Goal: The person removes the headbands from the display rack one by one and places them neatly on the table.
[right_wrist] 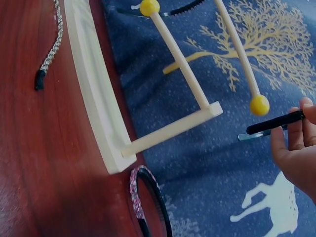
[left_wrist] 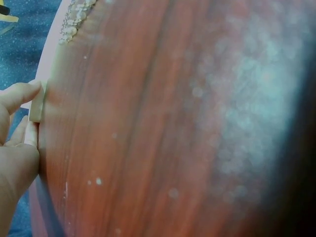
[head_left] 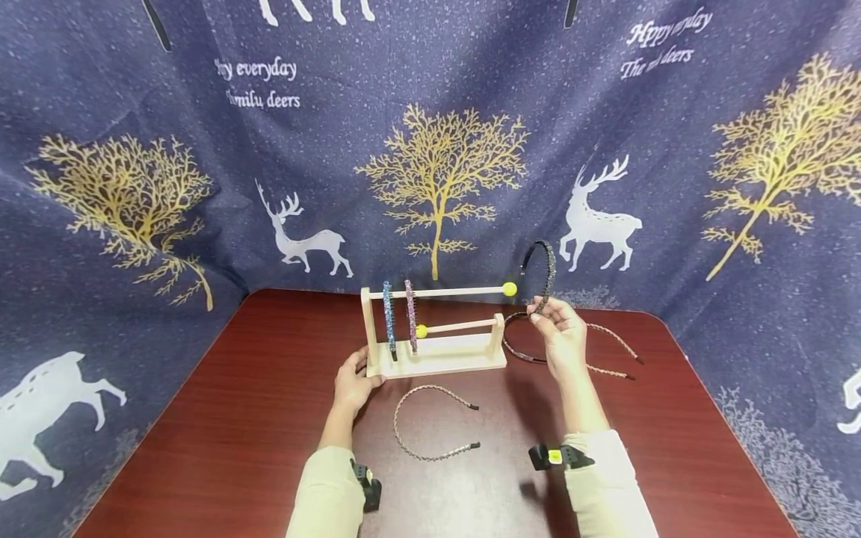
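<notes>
Above the table point(head_left: 222, 418), the right hand point(head_left: 565, 340) pinches a dark headband point(head_left: 551, 270).

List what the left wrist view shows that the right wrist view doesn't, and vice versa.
Only the left wrist view: the left hand, gripping one end of the pale rack base; also a yellowish scrap in the top-left corner, too cropped to identify.

Only the right wrist view: the right hand holding a dark headband, a pink-flecked headband near the rack's other end, and a printed tree and white deer.

Both: the red-brown tabletop, part of the rack base, blue cloth and part of a beaded headband.
</notes>
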The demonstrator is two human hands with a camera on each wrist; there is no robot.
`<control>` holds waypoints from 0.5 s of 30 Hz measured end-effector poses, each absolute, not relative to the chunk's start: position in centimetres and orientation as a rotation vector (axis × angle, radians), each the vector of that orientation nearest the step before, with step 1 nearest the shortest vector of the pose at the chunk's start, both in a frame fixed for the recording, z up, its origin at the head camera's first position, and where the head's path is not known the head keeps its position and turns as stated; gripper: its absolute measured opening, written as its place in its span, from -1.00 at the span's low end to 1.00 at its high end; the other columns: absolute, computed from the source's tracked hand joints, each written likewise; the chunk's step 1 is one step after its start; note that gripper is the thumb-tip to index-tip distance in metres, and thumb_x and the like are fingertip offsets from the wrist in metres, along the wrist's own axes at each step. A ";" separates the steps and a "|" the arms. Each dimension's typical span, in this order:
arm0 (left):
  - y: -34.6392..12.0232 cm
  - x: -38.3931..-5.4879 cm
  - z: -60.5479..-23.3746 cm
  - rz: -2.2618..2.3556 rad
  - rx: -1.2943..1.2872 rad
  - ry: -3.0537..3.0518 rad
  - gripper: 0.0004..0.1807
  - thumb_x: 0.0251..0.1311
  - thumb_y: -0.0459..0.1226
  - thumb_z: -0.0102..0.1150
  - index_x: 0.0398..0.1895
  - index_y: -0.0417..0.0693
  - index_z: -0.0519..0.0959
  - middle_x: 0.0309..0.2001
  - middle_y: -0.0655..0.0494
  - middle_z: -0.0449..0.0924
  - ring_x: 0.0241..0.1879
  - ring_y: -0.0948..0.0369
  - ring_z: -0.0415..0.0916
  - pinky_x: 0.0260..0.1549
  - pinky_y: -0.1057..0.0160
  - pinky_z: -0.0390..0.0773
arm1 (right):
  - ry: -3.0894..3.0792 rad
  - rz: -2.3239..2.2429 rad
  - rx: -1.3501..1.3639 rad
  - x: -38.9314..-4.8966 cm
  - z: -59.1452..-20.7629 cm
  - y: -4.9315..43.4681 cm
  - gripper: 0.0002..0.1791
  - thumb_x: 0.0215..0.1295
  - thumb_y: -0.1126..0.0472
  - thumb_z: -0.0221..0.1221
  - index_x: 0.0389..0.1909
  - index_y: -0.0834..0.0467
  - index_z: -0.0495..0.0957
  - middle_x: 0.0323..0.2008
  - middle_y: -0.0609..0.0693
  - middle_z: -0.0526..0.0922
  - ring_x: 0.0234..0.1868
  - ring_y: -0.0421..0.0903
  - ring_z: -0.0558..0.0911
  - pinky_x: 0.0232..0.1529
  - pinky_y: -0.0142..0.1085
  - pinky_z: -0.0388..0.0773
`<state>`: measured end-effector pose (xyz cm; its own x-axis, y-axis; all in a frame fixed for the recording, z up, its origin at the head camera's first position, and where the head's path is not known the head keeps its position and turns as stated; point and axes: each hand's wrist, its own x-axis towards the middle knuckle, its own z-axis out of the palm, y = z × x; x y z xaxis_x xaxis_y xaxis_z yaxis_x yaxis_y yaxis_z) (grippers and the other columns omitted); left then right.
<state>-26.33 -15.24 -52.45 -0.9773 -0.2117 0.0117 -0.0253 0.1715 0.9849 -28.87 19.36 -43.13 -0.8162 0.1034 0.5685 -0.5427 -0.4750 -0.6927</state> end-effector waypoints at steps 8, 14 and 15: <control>-15.3 -26.3 -52.4 -1.920 0.220 -2.282 -0.23 -0.35 -0.64 0.20 0.11 -0.16 0.30 0.05 -0.21 0.31 0.01 -0.03 0.30 -0.12 0.22 0.41 | -1.509 2.174 0.547 -34.2 -54.6 25.7 -0.54 -0.03 0.56 0.10 -0.01 0.40 0.35 -0.23 0.37 0.48 -0.17 0.20 0.47 -0.12 -0.13 0.43; -15.2 -26.3 -52.5 -1.915 0.213 -2.280 -0.23 -0.36 -0.64 0.20 0.11 -0.18 0.29 0.05 -0.21 0.31 0.00 -0.03 0.31 -0.13 0.23 0.42 | -1.643 2.142 0.521 -30.0 -54.4 26.0 -0.54 -0.02 0.55 0.10 -0.01 0.44 0.34 -0.19 0.42 0.45 -0.18 0.18 0.49 -0.13 -0.19 0.44; -15.2 -26.3 -52.5 -1.917 0.213 -2.277 -0.23 -0.36 -0.64 0.21 0.11 -0.18 0.30 0.05 -0.21 0.31 0.00 -0.03 0.31 -0.13 0.23 0.42 | -1.677 2.129 0.526 -29.4 -54.4 25.9 -0.55 -0.02 0.54 0.10 -0.01 0.44 0.35 -0.19 0.42 0.44 -0.18 0.17 0.49 -0.13 -0.21 0.44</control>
<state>-26.30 -15.19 -52.45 -0.9775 -0.2089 0.0282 -0.0078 0.1696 0.9855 -29.40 25.91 -54.37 -0.8584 0.0638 0.5090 -0.5098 -0.2171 -0.8325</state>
